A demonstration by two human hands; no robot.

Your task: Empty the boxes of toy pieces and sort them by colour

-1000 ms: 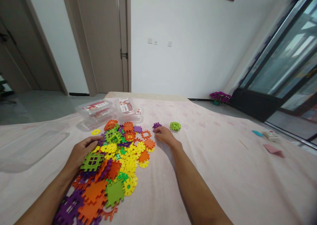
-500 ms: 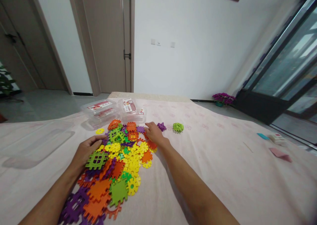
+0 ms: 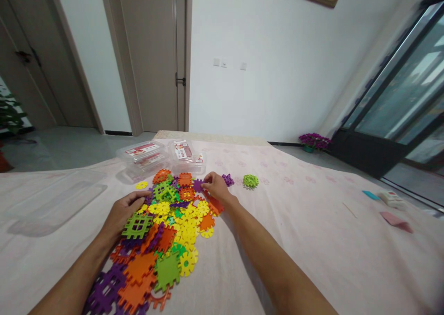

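A heap of interlocking plastic pieces lies on the cloth between my hands, with yellow notched discs (image 3: pixel 187 227), orange squares (image 3: pixel 140 266) and a green square (image 3: pixel 167 271). My right hand (image 3: pixel 218 188) is at the heap's far right corner, its thumb and fingers pinching the edge of a purple interlocking piece (image 3: pixel 198 185). My left hand (image 3: pixel 125 209) rests against the heap's left side with fingers stretched out, beside a green lattice piece (image 3: pixel 137 226). Beyond my right hand sit a purple cluster (image 3: pixel 228 180) and a round green cluster (image 3: pixel 250 181).
Clear plastic boxes with labels (image 3: pixel 142 155) stand behind the heap. An empty clear tray (image 3: pixel 55 201) lies at the left on the pink cloth (image 3: pixel 294 241). Far right are a blue item (image 3: pixel 371 195), a small white box (image 3: pixel 391 199) and a pink cloth piece (image 3: pixel 396 221).
My right hand's fingers have drawn in from pointing outward to a pinch at the purple piece. My left hand stays at the heap's side. The view has shifted slightly.
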